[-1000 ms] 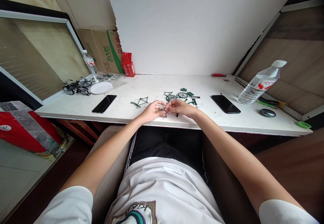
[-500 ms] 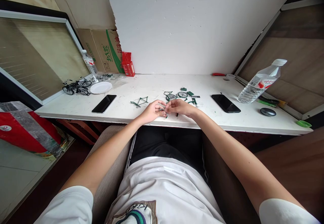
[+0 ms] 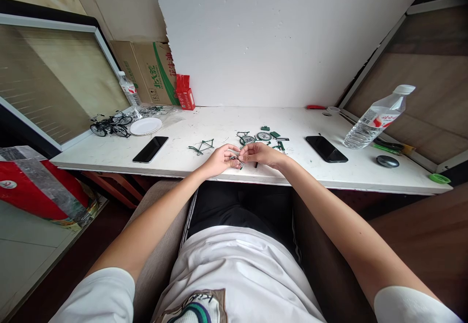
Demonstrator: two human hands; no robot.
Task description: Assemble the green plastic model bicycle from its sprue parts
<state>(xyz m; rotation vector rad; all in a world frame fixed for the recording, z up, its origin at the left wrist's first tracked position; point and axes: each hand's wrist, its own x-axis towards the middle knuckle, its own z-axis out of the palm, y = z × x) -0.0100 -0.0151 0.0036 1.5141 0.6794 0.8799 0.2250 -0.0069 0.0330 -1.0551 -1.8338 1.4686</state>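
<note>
My left hand [image 3: 218, 160] and my right hand [image 3: 262, 154] meet over the front edge of the white table [image 3: 226, 123]. Their fingertips pinch one small dark metal part [image 3: 236, 159] between them; what it is exactly is too small to tell. Just left of my hands lies a green model bicycle frame [image 3: 202, 146]. Behind my right hand sit two small spoked wheels [image 3: 256, 138] and several loose green pieces [image 3: 275, 136].
A black phone [image 3: 150, 149] lies to the left, another phone [image 3: 326, 149] to the right. Finished model bicycles [image 3: 109, 125], a white plate [image 3: 146, 126], a water bottle [image 3: 130, 90], a cardboard box [image 3: 153, 72] stand back left. A tilted water bottle [image 3: 376, 117] and dark round object [image 3: 387, 161] are right.
Both hands stay together at the table's front edge; only slight finger movement around the small part.
</note>
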